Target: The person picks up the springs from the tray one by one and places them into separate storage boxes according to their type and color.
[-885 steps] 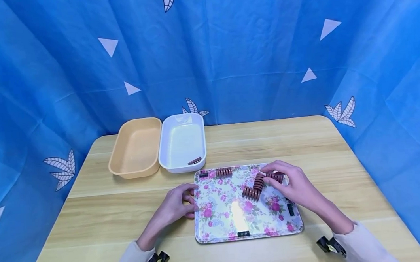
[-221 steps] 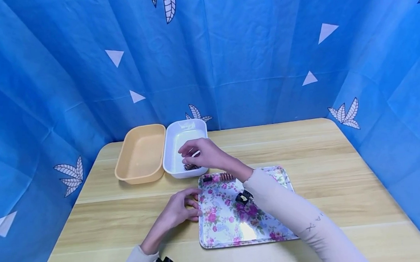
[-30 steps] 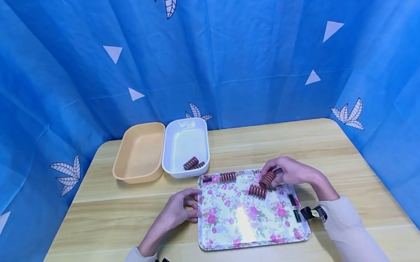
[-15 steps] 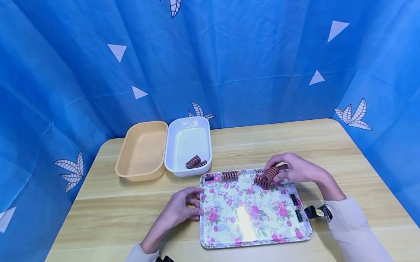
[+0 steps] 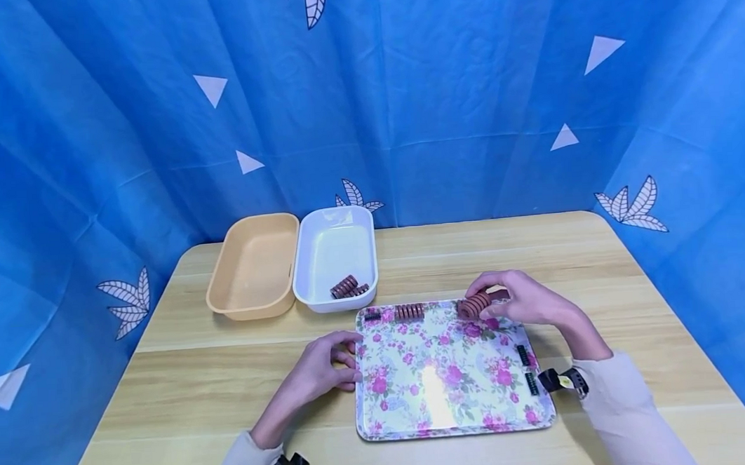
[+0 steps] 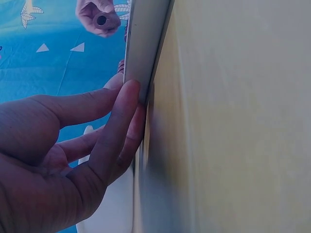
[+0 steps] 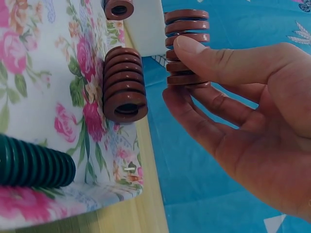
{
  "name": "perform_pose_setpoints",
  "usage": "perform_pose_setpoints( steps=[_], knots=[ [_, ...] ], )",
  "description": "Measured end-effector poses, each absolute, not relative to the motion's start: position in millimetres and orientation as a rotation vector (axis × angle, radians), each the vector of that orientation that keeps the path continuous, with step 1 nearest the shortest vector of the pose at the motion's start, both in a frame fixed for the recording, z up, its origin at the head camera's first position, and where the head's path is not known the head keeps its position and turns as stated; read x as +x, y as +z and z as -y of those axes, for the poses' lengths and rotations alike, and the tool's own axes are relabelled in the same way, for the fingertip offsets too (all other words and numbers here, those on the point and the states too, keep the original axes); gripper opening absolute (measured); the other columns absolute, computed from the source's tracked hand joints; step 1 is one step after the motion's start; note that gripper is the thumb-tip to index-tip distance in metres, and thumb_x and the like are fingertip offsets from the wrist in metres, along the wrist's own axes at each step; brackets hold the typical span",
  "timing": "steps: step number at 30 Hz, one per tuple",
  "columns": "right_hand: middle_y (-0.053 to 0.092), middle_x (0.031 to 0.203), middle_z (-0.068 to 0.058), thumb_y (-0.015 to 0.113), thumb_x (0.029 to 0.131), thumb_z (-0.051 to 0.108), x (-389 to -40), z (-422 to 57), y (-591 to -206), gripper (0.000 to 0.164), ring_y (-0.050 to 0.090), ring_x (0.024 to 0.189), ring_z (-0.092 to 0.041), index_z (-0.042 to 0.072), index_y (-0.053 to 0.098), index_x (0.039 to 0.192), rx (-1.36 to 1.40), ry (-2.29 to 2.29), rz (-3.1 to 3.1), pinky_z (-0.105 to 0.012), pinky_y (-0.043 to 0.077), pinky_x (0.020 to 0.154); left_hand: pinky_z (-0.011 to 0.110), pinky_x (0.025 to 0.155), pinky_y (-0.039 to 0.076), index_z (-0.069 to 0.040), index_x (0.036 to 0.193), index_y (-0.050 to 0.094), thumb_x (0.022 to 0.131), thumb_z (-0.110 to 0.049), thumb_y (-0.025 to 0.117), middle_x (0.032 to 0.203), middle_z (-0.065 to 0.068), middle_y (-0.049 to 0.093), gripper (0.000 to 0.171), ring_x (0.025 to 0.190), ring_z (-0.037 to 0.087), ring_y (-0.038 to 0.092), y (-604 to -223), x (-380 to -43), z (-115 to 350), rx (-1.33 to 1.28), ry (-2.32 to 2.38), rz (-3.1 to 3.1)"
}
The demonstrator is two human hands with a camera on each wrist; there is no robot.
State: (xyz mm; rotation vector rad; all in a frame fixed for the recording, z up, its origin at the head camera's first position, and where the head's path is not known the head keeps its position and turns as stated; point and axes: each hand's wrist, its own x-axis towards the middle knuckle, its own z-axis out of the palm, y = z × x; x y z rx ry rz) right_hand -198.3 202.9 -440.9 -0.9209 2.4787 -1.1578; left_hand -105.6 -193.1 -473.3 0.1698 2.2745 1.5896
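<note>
My right hand (image 5: 521, 298) pinches a brown coil spring (image 7: 187, 24) between thumb and fingers over the tray's back right part. Beside it in the right wrist view, another brown spring (image 7: 123, 80) lies on the flowered tray (image 5: 413, 399); in the head view the hand partly covers this area. At the tray's left side, my left hand (image 5: 323, 367) pinches the rim, thumb and fingertips on the edge (image 6: 138, 53). A further brown spring (image 5: 409, 312) and a small dark spring (image 5: 373, 317) lie along the back edge. Two dark green springs (image 5: 523, 355) line the right side.
Behind the tray stands a white bin (image 5: 374, 260) with brown springs (image 5: 345, 286) in its front right corner. An orange bin (image 5: 220, 282) adjoins it on the left. Both stand on a wooden table (image 5: 184, 383) before a blue curtain (image 5: 453, 81).
The held spring and the brown one near it have shifted towards the tray's back edge. Earlier, my right hand was in the white bin, which now holds more springs. My left hand keeps its place.
</note>
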Motion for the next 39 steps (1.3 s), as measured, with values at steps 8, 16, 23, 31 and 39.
perform_pose_setpoints(
  steps=[8, 16, 23, 31, 39],
  knots=[
    [0.07, 0.113, -0.002, 0.077, 0.092, 0.007, -197, -197, -442, 0.028, 0.065, 0.103, -0.027, 0.012, 0.071, 0.119, -0.939, -1.195, -2.492, -0.045, 0.06, 0.087, 0.035, 0.062, 0.066, 0.006, 0.134, 0.059, 0.077, 0.015, 0.08, 0.107, 0.018, 0.061, 0.062, 0.081, 0.023, 0.066, -472, -105, 193, 0.161, 1.592, -2.274],
    [0.071, 0.112, -0.003, 0.079, 0.09, 0.008, -197, -192, -439, 0.029, 0.067, 0.104, -0.029, 0.011, 0.071, 0.118, -0.937, -1.3, -2.496, -0.044, 0.061, 0.094, 0.036, 0.062, 0.066, 0.006, 0.135, 0.059, 0.077, 0.015, 0.08, 0.107, 0.018, 0.061, 0.062, 0.081, 0.024, 0.067, -472, -105, 194, 0.156, 1.598, -2.259],
    [0.071, 0.111, 0.002, 0.082, 0.088, 0.01, -197, -188, -435, 0.029, 0.066, 0.106, -0.025, 0.015, 0.071, 0.115, -0.912, -1.334, -2.498, -0.038, 0.06, 0.097, 0.035, 0.062, 0.066, 0.006, 0.134, 0.059, 0.077, 0.015, 0.08, 0.107, 0.018, 0.062, 0.062, 0.081, 0.023, 0.067, -472, -105, 194, 0.159, 1.595, -2.262],
    [0.072, 0.11, 0.002, 0.084, 0.087, 0.015, -200, -178, -431, 0.029, 0.067, 0.104, -0.022, 0.013, 0.073, 0.114, -0.95, -1.347, -2.494, -0.036, 0.06, 0.095, 0.035, 0.062, 0.066, 0.005, 0.133, 0.06, 0.077, 0.014, 0.081, 0.107, 0.018, 0.061, 0.061, 0.082, 0.023, 0.066, -473, -107, 194, 0.169, 1.592, -2.269],
    [0.072, 0.108, 0.003, 0.085, 0.086, 0.02, -203, -170, -428, 0.031, 0.068, 0.104, -0.021, 0.015, 0.073, 0.115, -0.918, -1.338, -2.535, -0.038, 0.06, 0.096, 0.035, 0.062, 0.066, 0.005, 0.133, 0.061, 0.077, 0.014, 0.081, 0.108, 0.018, 0.061, 0.061, 0.084, 0.023, 0.066, -474, -107, 194, 0.177, 1.589, -2.276]
  ],
)
